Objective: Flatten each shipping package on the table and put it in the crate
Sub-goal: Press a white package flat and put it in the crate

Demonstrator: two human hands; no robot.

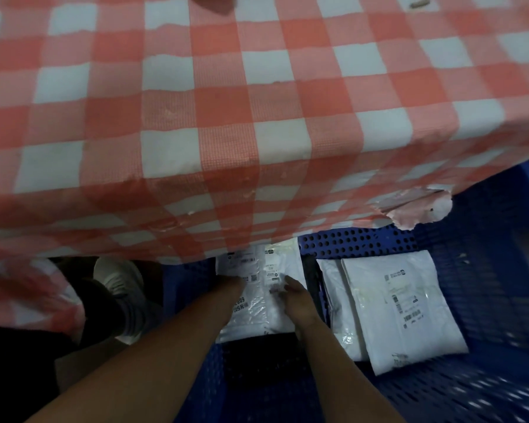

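The white package [258,317] lies flat in the blue crate [358,241] on the floor. Its long axis runs away from the person, and its far end is tucked under the red-checked cloth [196,209] hanging off the table [257,117]. Its label [251,270] shows barcodes, "609" and "5元". The right hand [298,300] presses it with its fingers [289,280] straight. The left hand [229,290] rests on it; I cannot tell how its fingers lie. Two other packages [403,306] lie to the right.

Red-and-white checked tablecloth [226,117], blue perforated crate [486,270], white packages [403,309], white shoe [116,276].

A makeshift parcel corner: checked tablecloth [257,102] (torn hem) above a blue crate [495,270].
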